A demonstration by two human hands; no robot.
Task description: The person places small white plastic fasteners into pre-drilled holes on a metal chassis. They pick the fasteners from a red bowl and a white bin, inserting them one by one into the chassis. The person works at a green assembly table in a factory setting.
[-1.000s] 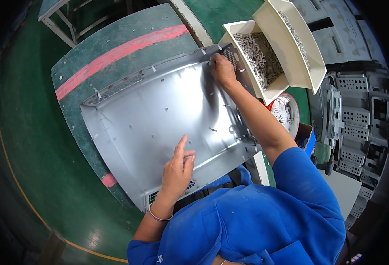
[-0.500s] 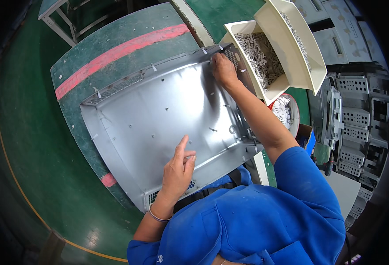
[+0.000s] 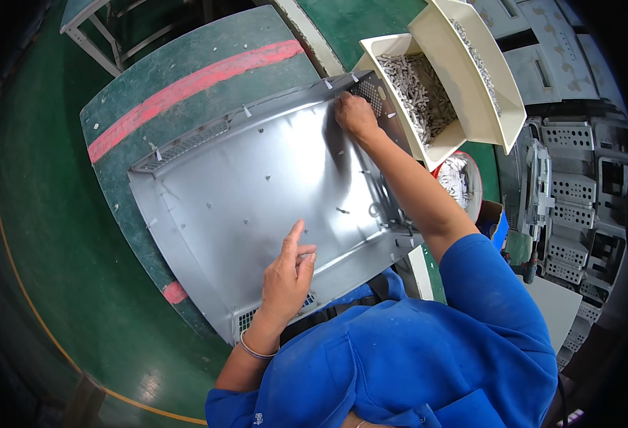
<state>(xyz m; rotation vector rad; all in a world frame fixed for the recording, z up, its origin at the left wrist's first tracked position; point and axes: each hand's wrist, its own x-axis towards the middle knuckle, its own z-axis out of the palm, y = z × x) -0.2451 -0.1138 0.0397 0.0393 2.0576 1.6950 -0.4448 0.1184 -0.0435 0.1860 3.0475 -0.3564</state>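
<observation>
Slightly leftward of where I saw it a second ago, the person's bare right hand (image 3: pixel 355 114) now sits at the far right inner corner of a broad, shallow, silver sheet-metal tray (image 3: pixel 285 192), while the left hand (image 3: pixel 287 271) has kept its pose. Out to the left of both hands I have a glossy green floor (image 3: pixel 64 235). Ahead of the hands stretches a worn dark-green tabletop (image 3: pixel 207 43) crossed by a painted red stripe (image 3: pixel 193 84); the tray lies on it, spreading beneath and between the hands. Right of the right hand stand two deep cream plastic bins, the nearer bin (image 3: pixel 446 145) heaped with small pale-grey pieces (image 3: pixel 407 85) and the farther bin (image 3: pixel 471 107) beside it. Behind the right wrist, near its forearm, I see a red-rimmed round container of white pieces (image 3: pixel 455 182). My view shows the right hand's fingers bunched narrow, but their tips are hidden, so I can't tell what they grip. Over the tray's near side, the left hand is loosely spread and holds nothing, index finger extended. Between the hands, small metal studs (image 3: pixel 268 177) dot the tray's base.
</observation>
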